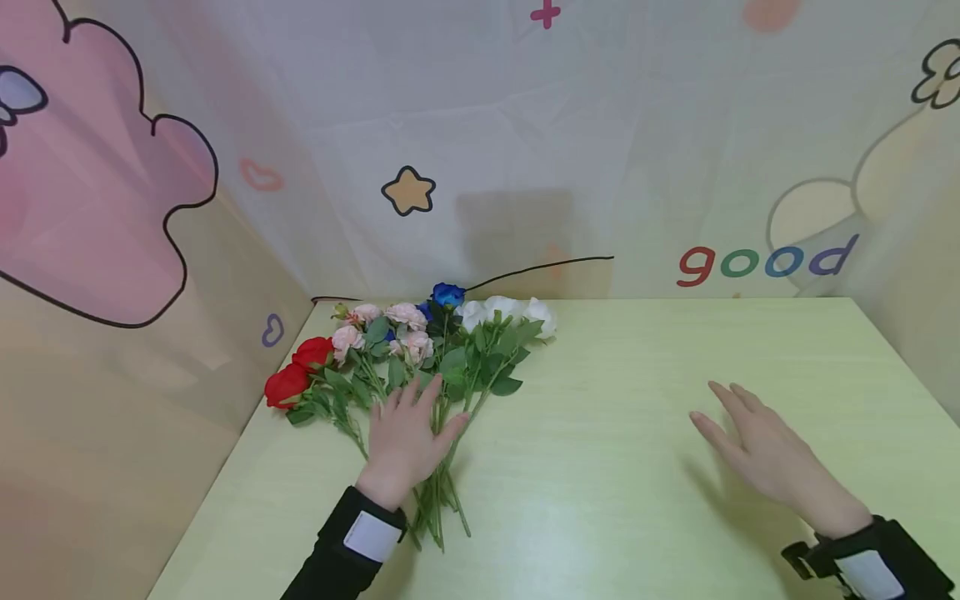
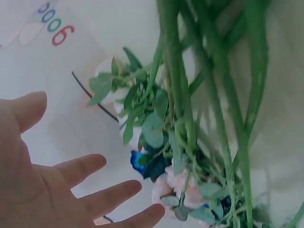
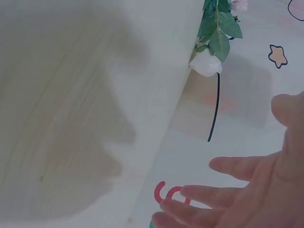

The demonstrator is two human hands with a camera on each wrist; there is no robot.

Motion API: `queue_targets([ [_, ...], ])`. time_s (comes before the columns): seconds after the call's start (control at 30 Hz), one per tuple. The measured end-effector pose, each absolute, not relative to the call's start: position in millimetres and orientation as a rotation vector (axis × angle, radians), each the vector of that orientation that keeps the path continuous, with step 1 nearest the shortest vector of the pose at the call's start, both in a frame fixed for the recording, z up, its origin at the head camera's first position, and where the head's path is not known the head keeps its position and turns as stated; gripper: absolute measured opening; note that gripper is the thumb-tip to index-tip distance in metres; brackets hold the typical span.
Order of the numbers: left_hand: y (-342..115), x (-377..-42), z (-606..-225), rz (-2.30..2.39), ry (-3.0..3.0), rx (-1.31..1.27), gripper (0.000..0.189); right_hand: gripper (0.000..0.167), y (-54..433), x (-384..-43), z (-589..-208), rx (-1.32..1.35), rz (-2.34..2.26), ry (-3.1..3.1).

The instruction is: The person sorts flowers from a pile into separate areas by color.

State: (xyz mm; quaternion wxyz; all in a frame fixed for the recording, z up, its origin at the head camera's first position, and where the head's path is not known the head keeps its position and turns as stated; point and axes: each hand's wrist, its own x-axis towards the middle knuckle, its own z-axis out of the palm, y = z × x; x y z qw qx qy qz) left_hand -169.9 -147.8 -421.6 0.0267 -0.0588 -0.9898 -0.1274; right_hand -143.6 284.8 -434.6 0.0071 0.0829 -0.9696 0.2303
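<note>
A bunch of artificial-looking flowers lies on the table, with red roses (image 1: pixel 287 386) at the left, pink flowers (image 1: pixel 412 346) in the middle, a blue rose (image 1: pixel 448 294) at the back and white flowers (image 1: pixel 504 310) to the right. Their green stems (image 1: pixel 437 500) cross and point toward the front. Over the stems my left hand (image 1: pixel 408 437) is spread with fingers straight, gripping nothing. In the left wrist view a gap shows between the palm (image 2: pixel 42 190) and the stems (image 2: pixel 213 71). My right hand (image 1: pixel 772 458) hovers above the table's right side, fingers extended and holding nothing.
The pale wooden table (image 1: pixel 637 417) meets a printed cloth backdrop (image 1: pixel 337 125) along its far edge. More backdrop cloth (image 1: pixel 150 400) rises on the left side. Black cuffs with wrist-worn devices (image 1: pixel 372 533) cover both wrists.
</note>
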Motion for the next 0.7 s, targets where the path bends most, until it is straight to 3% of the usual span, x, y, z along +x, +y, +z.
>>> queue_targets([
  [0.43, -151, -167, -413, -0.476, -3.06, -0.097, 0.047, 0.041, 248, -154, -427, 0.303, 1.369, -2.786],
  [0.57, -150, -167, -418, -0.444, -3.115, -0.093, 0.032, 0.042, 230, -158, -426, 0.292, 1.812, -2.689],
  [0.7, -149, -167, -425, -0.436, -3.149, -0.088, 0.033, 0.041, 211, -160, -426, 0.265, 2.193, -2.57],
])
